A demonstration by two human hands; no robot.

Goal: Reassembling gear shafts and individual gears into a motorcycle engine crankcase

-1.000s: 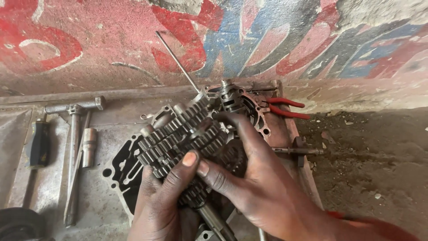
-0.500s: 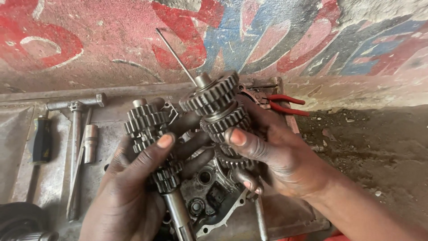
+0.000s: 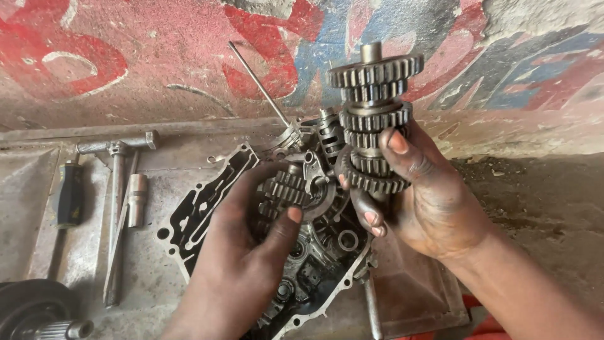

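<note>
painted wall (image 3: 126, 56) behind; r hand (image 3: 428, 201) grips gear shaft (image 3: 374, 113).

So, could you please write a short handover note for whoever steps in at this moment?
Right hand: raised, gripping a gear shaft upright, lifted clear of the engine case.
Left hand: low over the open case, fingers around a second gear cluster that sits at the case.
Around: case half lies on a metal tray by the painted wall; T-handle wrench, socket and black-handled screwdriver lie to the left; a thin rod stands up from the case.
Done: one shaft is out.
Left: the second cluster is not lifted clear.
</note>
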